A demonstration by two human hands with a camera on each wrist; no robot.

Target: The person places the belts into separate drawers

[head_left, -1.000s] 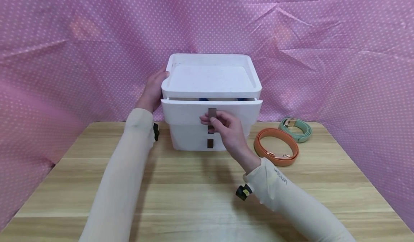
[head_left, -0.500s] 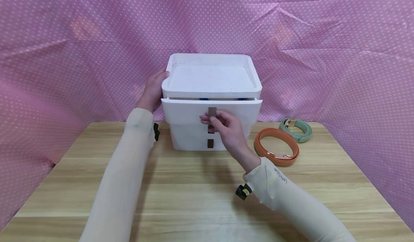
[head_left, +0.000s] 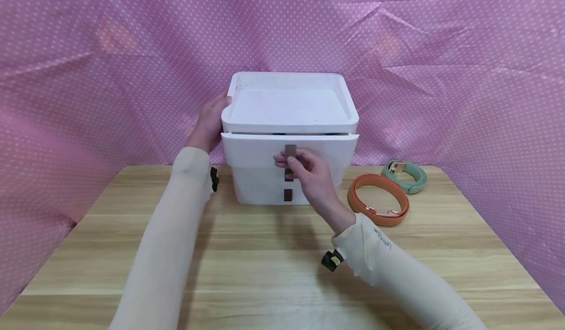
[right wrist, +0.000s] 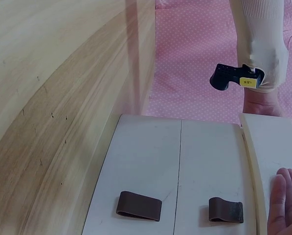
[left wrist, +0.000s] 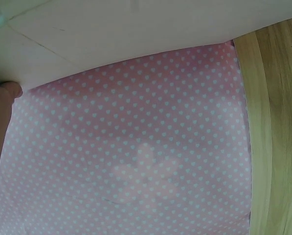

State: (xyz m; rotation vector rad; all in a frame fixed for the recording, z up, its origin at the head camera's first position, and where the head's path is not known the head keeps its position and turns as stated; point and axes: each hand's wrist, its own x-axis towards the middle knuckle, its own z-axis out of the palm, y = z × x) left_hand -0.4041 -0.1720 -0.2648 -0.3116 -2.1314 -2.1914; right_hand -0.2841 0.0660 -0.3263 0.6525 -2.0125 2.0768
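A white drawer cabinet (head_left: 289, 128) with a tray-like top stands at the back of the table. Its top drawer (head_left: 249, 148) sticks out slightly, and a bit of blue shows in the narrow gap. My right hand (head_left: 312, 175) pinches the brown pull tab (head_left: 290, 150) on that drawer between thumb and fingers. Against the cabinet's left side rests my left hand (head_left: 211, 121), its thumb at the top rim and the other fingers mostly hidden. The right wrist view shows the brown tabs of the middle drawer (right wrist: 212, 161) and bottom drawer (right wrist: 146, 156), both pushed in.
Right of the cabinet lie a coiled orange belt (head_left: 378, 218) and, behind it, a coiled green belt (head_left: 412, 189). A pink dotted cloth (head_left: 282, 21) hangs close behind the cabinet. The wooden table (head_left: 260, 271) extends in front.
The gap above the top drawer has narrowed slightly as its front moved back a little, with my right hand still on the tab. My left hand has stayed in place.
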